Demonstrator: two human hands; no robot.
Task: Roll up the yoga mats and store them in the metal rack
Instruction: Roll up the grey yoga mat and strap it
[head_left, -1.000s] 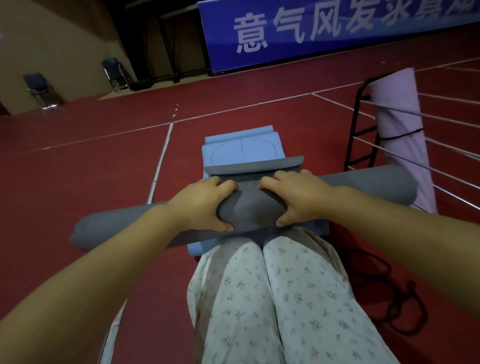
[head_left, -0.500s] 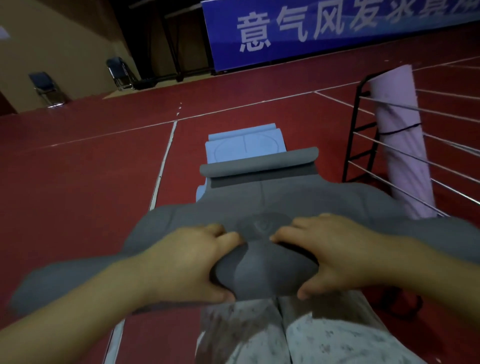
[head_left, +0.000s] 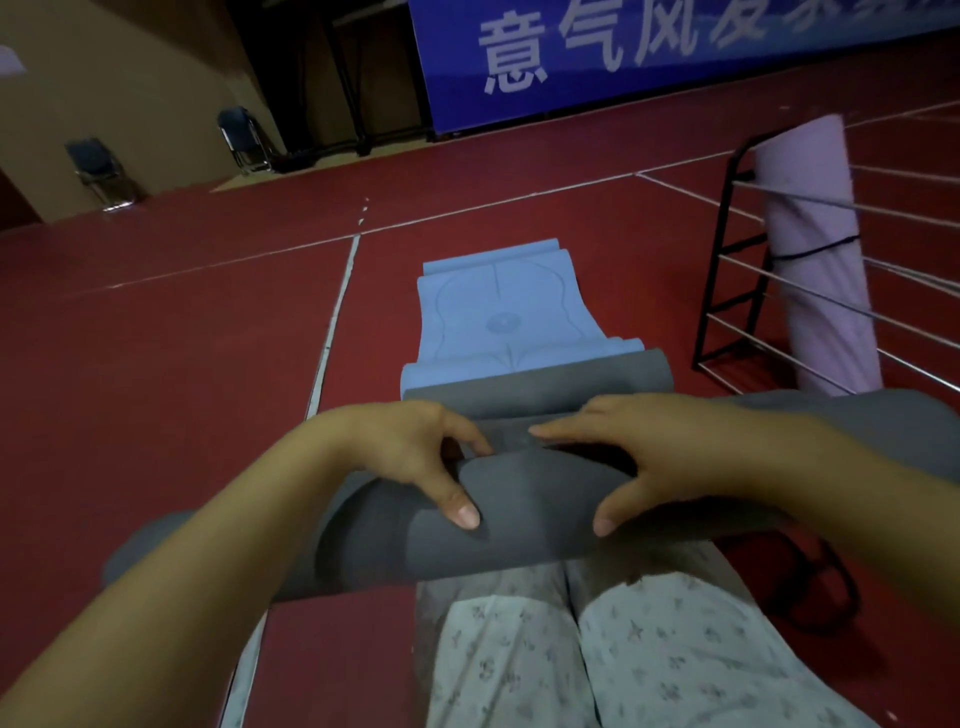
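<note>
Grey mat (head_left: 530, 525) now rolled thicker

Your left hand (head_left: 410, 457) and right hand (head_left: 649, 457) sit side by side on the roll (head_left: 524, 514) lying crosswise above your knees (head_left: 597, 649), thumbs on its near side, fingers over the far side. Beyond the roll, the mat's far end (head_left: 540, 384) overlaps a second mat (head_left: 504, 317) spread flat on the floor (head_left: 182, 338), just right of a floor line (head_left: 332, 327). To your right stands the rack (head_left: 727, 270) with a rolled mat (head_left: 815, 249) upright in it, and far left, by the wall, two chairs (head_left: 101, 171).
</note>
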